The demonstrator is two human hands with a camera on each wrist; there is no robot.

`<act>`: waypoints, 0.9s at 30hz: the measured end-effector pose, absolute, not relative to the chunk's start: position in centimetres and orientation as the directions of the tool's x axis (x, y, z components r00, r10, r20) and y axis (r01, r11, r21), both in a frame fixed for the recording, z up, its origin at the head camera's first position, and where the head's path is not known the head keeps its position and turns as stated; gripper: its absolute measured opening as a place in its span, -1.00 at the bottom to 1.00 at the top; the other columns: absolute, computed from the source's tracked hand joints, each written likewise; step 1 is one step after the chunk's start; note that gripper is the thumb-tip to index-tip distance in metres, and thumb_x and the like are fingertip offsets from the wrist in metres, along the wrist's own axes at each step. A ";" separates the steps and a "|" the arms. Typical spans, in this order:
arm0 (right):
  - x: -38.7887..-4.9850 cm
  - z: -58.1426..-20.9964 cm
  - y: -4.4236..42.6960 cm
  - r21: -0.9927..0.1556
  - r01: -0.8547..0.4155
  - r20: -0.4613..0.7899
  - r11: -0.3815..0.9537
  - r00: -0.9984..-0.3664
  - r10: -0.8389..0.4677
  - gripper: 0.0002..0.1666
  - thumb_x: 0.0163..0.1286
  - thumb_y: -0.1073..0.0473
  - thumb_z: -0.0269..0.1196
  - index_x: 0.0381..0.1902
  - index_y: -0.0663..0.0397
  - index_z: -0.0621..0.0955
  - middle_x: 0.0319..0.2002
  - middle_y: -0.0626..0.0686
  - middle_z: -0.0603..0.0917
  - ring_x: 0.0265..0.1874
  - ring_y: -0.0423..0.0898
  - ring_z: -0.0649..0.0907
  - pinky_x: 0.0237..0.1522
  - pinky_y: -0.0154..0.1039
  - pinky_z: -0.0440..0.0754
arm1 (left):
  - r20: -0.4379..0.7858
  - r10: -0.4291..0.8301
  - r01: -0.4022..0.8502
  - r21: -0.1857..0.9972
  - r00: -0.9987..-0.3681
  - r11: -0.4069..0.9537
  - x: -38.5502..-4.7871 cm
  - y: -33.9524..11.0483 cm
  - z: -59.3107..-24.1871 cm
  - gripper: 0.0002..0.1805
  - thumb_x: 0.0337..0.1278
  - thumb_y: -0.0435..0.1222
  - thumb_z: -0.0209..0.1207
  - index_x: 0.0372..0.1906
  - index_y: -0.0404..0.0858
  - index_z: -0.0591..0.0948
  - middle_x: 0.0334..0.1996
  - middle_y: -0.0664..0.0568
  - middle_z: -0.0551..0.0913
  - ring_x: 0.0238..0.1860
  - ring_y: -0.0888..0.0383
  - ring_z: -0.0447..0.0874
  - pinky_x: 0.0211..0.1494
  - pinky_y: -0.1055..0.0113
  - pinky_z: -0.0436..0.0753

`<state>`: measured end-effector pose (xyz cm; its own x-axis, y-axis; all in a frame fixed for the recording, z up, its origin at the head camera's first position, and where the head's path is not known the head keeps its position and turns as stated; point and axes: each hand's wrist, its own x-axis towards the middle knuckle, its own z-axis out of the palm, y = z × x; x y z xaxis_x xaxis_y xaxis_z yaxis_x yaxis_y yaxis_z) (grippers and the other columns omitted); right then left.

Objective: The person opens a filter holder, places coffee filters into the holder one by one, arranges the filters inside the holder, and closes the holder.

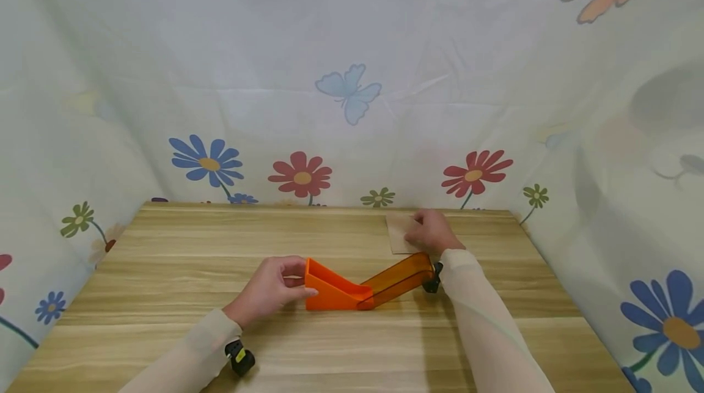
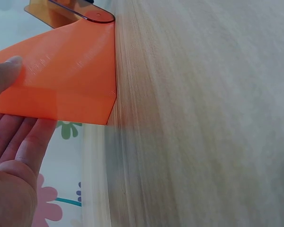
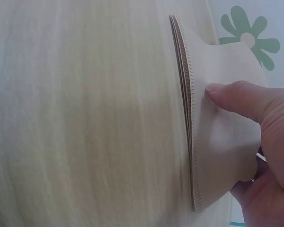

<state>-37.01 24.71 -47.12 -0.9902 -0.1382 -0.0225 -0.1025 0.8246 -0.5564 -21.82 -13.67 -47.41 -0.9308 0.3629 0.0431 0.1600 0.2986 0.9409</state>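
Your left hand [image 1: 267, 290] grips the orange box [image 1: 332, 296], thumb on the near side, fingers behind it. The box stands mid-table, its amber lid [image 1: 397, 278] swung open to the right. Your right hand [image 1: 433, 231] pinches the brown papers [image 1: 398, 235], thumb on top; the stack lies beyond the lid, near the far edge of the wooden table [image 1: 209, 246].

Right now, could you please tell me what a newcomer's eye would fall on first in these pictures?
Probably the bright orange plastic holder with its translucent amber flap, near the middle of the wood-grain table, its left end gripped by the left hand. Next, the layered tan paper with a crimped edge, toward the table's far side, held in the right hand.
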 end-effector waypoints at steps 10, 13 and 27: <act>-37.1 -47.7 24.6 -0.552 -0.111 -0.010 0.826 -0.990 -0.140 -0.73 0.18 0.17 0.48 -0.52 0.07 0.57 -0.58 0.00 0.35 -0.53 0.00 0.43 -0.51 -0.22 0.38 | 0.024 0.358 0.141 0.942 -0.934 0.304 -21.8 -13.7 -47.6 -0.51 -0.01 -0.13 0.54 0.09 -0.05 0.72 0.04 0.05 0.76 0.05 0.05 0.78 0.08 0.32 0.76; -37.3 -47.5 25.0 -0.559 -0.097 -0.036 0.824 -0.989 -0.141 -0.62 0.21 0.17 0.44 -0.62 0.03 0.45 -0.62 -0.03 0.28 -0.59 -0.01 0.39 -0.55 -0.22 0.36 | 0.021 0.359 0.139 0.942 -0.933 0.305 -21.8 -13.7 -47.6 -0.51 0.00 -0.12 0.54 0.09 -0.04 0.72 0.04 0.06 0.76 0.05 0.06 0.78 0.09 0.32 0.76; -36.7 -44.6 26.4 -0.623 -0.208 -0.047 0.754 -0.952 -0.302 -0.49 0.27 -0.01 0.50 -0.67 0.15 0.53 -0.71 -0.14 0.23 -0.61 -0.13 0.27 -0.54 -0.29 0.19 | 0.021 0.355 0.139 0.941 -0.935 0.309 -21.9 -13.8 -47.6 -0.51 -0.01 -0.12 0.54 0.10 -0.04 0.71 0.04 0.07 0.75 0.06 0.05 0.78 0.08 0.32 0.76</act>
